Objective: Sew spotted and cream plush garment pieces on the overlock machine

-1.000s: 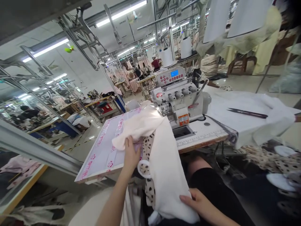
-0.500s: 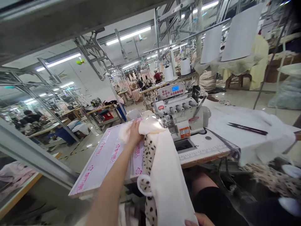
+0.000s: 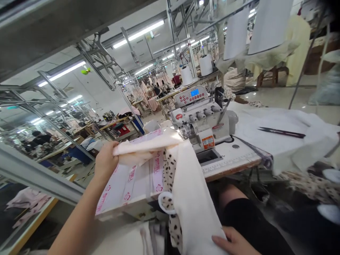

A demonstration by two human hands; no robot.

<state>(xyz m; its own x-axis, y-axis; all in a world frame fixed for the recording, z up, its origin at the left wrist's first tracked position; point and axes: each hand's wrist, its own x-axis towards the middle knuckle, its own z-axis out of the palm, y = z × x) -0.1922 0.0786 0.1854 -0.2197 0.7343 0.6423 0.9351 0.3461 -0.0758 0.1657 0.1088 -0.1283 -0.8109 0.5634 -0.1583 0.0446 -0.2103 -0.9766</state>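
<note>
The cream cloth [image 3: 190,177] lies under the lit front of the sewing machine [image 3: 202,118], with one part drawn out to the left over the board [image 3: 132,184] and the other hanging down past the near left corner of the tabletop [image 3: 231,156]. The left hand [image 3: 107,157] is closed on the gathered left end of the cloth, beside the board's left edge. The right hand [image 3: 233,242] pinches the lower right edge of the hanging part between thumb and fingers, well below the tabletop's near edge. The hands are well apart. Between the two parts, a spotted cloth [image 3: 169,170] hangs over the board's right edge; a white ring [image 3: 159,203] lies against it, just below the board's near right corner. The board is covered in film with pink print. Toward the tabletop's right end, a dark pointed tool [image 3: 281,132] rests on a white cloth [image 3: 287,152] that drapes over the near edge.
</note>
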